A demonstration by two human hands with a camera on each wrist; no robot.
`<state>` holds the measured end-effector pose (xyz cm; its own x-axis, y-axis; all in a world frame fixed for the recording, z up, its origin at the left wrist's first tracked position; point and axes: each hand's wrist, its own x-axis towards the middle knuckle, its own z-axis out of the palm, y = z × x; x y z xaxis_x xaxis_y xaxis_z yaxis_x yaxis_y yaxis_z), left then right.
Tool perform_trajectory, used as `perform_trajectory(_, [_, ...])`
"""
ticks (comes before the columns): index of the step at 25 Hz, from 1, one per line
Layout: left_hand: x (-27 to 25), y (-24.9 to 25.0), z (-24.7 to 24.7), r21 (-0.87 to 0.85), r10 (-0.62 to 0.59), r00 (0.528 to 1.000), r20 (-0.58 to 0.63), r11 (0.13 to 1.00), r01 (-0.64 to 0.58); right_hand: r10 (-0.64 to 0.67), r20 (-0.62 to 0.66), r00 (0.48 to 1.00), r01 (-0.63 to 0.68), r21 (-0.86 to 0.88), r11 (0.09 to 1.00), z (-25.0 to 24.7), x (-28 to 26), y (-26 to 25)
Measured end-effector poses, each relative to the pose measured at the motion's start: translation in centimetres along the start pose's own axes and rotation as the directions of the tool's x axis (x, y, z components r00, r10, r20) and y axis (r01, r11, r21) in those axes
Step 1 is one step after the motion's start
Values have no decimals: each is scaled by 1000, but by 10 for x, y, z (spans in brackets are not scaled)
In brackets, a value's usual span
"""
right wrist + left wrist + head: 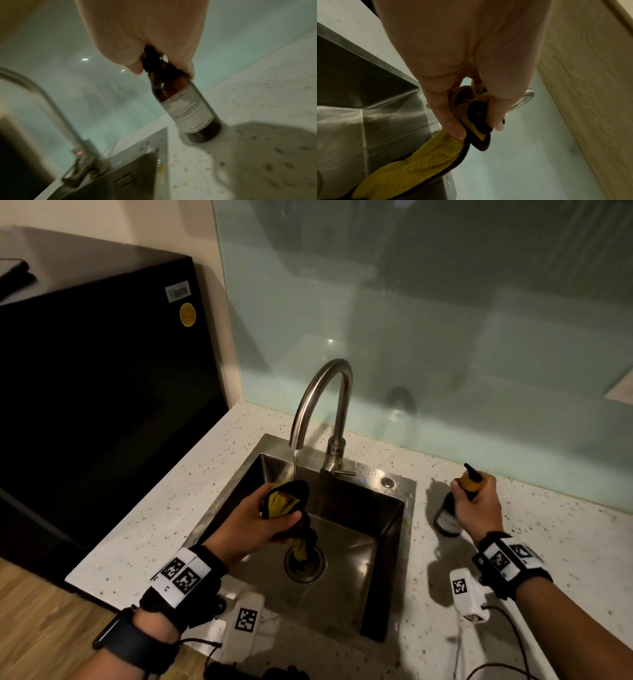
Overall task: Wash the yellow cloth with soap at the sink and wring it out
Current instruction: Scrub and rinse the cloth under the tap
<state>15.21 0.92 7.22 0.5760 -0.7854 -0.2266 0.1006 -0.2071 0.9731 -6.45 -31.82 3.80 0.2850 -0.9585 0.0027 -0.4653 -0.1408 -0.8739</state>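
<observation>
Our left hand has its fingers and thumb curled round the bunched top of the cloth, holding it over the sink under a thin stream from the tap. The free end hangs down toward the drain; we cannot tell whether it touches. Our right hand wraps the neck of the bottle, just below its pump, and the bottle stands on the counter just beside the sink's right edge, tilted a little. Its label reads SHAMPOO.

The cloth is soft, plush and limp, yellow with a dark border. Wet, we judge it heavier and saggy, and with soap on it, slick. So we want a full fist round the bunch rather than a fingertip pinch, and for wringing, one fist at each end. The bottle looks like dark glass, rigid and probably breakable. With wet fingers the neck grip could slip, so a hold lower on the body seems safer.
</observation>
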Motion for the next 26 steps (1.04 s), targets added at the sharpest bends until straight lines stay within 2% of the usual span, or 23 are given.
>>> perform_trajectory(2, [3,-1,4,14,7,1000,5,1000,-7,12,-36,999,-14,-42,999,-9,8,14])
perform_trajectory(5, [9,-1,8,20,0,1000,2,1000,0,31,-2,1000,-31,-98,995,-20,11,18])
perform_trajectory(7, [10,-1,9,20,-5,1000,4,1000,5,-78,-109,991,68,-92,993,-23,-2,8])
perform_trajectory(8, [10,0,9,22,0,1000,7,1000,0,-198,-200,959,178,-116,977,-21,-13,-1])
perform_trajectory(9, [10,1,10,32,4,1000,6,999,-4,-343,-251,905,312,-157,937,-15,-27,-14])
perform_trajectory(10, [10,1,10,38,5,1000,7,999,-5,-477,-237,846,444,-182,878,-5,-41,-26])
perform_trajectory(11, [11,1,10,35,7,1000,12,999,-7,-595,-146,790,572,-173,802,6,-54,-37])
perform_trajectory(12, [12,2,10,19,14,1000,20,1000,-14,-668,1,744,664,-104,740,16,-66,-49])
perform_trajectory(13, [12,5,12,-7,21,999,26,1000,-21,-641,186,745,651,7,759,26,-76,-59])
perform_trajectory(14, [12,8,15,-43,30,999,37,999,-29,-515,389,764,524,93,847,35,-88,-70])
perform_trajectory(15, [12,9,17,-81,35,998,45,996,-31,-352,570,743,343,127,931,46,-98,-76])
perform_trajectory(16, [12,10,18,-112,38,998,53,993,-32,-197,698,688,157,121,980,58,-106,-77])
perform_trajectory(17, [12,11,18,-130,40,998,58,991,-32,-94,792,603,-30,141,990,71,-116,-77])
perform_trajectory(18, [13,10,17,-131,51,997,65,990,-42,-66,857,511,-222,205,953,83,-124,-77])
perform_trajectory(19, [12,11,16,-103,67,995,74,993,-59,-97,896,432,-413,292,863,95,-129,-75])
perform_trajectory(20, [13,10,14,-44,91,992,83,995,-87,-130,906,402,-544,350,762,103,-132,-78])
perform_trajectory(21, [14,8,11,28,115,990,78,993,-118,-159,898,410,-603,397,692,109,-134,-83])
perform_trajectory(22, [14,8,8,99,135,988,69,985,-141,-169,883,438,-581,421,696,112,-135,-89])
perform_trajectory(25, [13,5,6,269,202,978,47,941,-207,-173,821,544,-288,377,880,124,-138,-98])
perform_trajectory(26, [14,4,5,333,184,981,53,923,-191,-176,796,579,-194,344,919,126,-139,-100])
